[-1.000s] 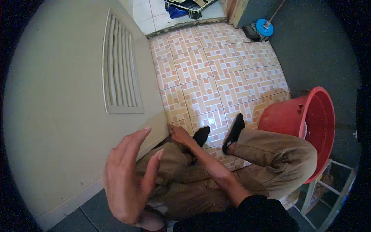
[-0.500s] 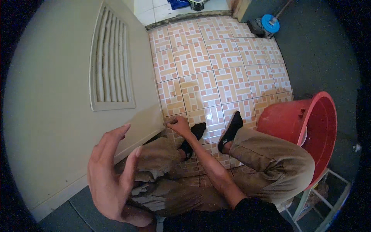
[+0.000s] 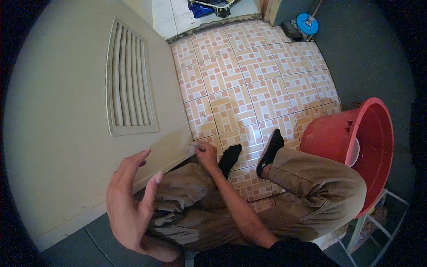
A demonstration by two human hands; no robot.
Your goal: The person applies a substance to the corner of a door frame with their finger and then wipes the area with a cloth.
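My left hand (image 3: 126, 200) is raised in front of a cream door (image 3: 80, 151), its fingers curved and spread apart, with nothing in it. Low at the door's bottom corner, my right hand (image 3: 206, 155) is closed, its fingers bent together. A small greyish tip (image 3: 194, 144) pokes out from those fingers beside the door's edge; what it belongs to cannot be made out. A slatted vent (image 3: 133, 84) is set into the door above my left hand.
Patterned tiles (image 3: 231, 102) cover the floor around my black-socked feet. To the right a red tub (image 3: 329, 133) lies tipped on its side, a white round thing (image 3: 354, 152) inside. A white metal rack (image 3: 393, 213) stands below it. A blue-topped mop (image 3: 308, 24) leans far right.
My right hand has turned, drawn slightly back toward me, and a greyish tip now shows past its fingers. My left hand keeps its spread shape. The view has shifted slightly.
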